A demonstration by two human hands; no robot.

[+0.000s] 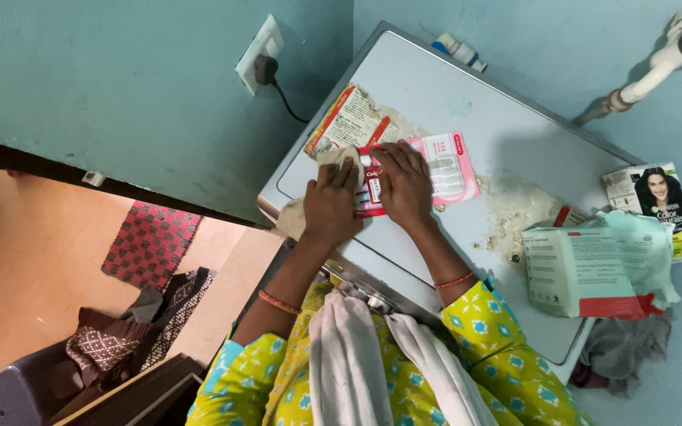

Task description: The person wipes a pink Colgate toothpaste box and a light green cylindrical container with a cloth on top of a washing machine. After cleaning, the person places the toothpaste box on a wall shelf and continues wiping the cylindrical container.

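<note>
Your left hand [330, 203] and right hand [406, 185] both press flat, fingers together, on a red-and-pink blister pack [436, 170] lying mid-left on the white appliance top [507, 126]. A cloth [297, 214] sits under your left palm. Far right lie a pale green packet [582, 272] and a small box [657, 201].

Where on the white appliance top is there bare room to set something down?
Bare patch: far end of the white appliance top, beyond the pink blister pack under both hands, left hand and right hand. Crowded: right edge, with the pale green cartons.
</note>
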